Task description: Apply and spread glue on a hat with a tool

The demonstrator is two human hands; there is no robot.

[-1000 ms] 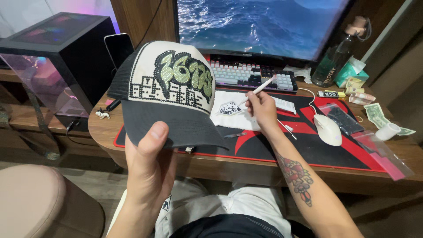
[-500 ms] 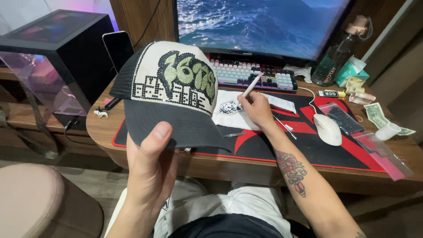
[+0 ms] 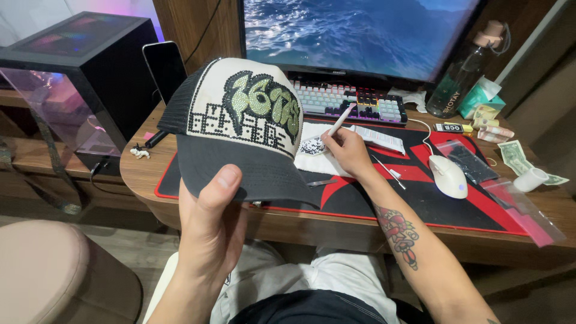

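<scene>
1. Holding a cap [image 3: 240, 129] up in the centre-left of the frame, my left hand [image 3: 210, 225] gripped its dark brim, thumb pressed on top and fingers hidden underneath.
2. Cap front was cream with a green and black rhinestone design; side panel was black mesh.
3. My right hand [image 3: 348, 150] sat just right of the cap, closed around a thin white pen tool [image 3: 339, 120], tip pointing down toward a white cloth [image 3: 312, 157] with a small patch of dark stones.
4. Right forearm, tattooed, ran toward the lower right of the frame.
5. Cloth lay on a red and black desk mat [image 3: 420, 207] on the wooden desk [image 3: 138, 171].
6. White mouse [image 3: 449, 176] sat right of my right hand, apart from it.
7. Keyboard [image 3: 354, 105] with pale keys was above the cloth, under the monitor [image 3: 360, 33] at the top centre.
8. Dark bottle [image 3: 459, 78] stood upper right; banknotes [image 3: 515, 155] and a small white cup [image 3: 530, 179] sat at the far right.
9. Phone [image 3: 163, 66] leaned upright upper left, beside a black glass-sided computer case [image 3: 72, 72].
</scene>
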